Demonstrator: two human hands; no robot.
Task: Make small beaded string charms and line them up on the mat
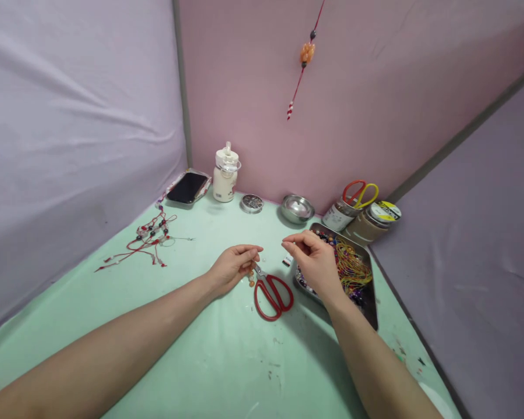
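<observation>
My left hand (233, 269) is closed in a pinch above the middle of the table; whatever sits between its fingertips is too small to make out. Just below those fingers are a few orange and clear beads (251, 283), and I cannot tell whether they hang from the hand or lie on the table. Red-handled scissors (274, 297) lie beside them, their blades partly hidden by the left hand. My right hand (312, 259) also pinches, thumb against fingertips, over the near-left part of a metal tray (374, 302). Any thread between the two hands is too fine to see.
Colourful beads and yellow cords (351, 265) fill the tray. Behind stand a metal bowl (297, 208), a round tin (252, 203), a white bottle (225, 177), a phone (187, 187) and jars (338, 216). Red beaded cords (151, 235) lie left; a beaded string (307, 53) hangs above.
</observation>
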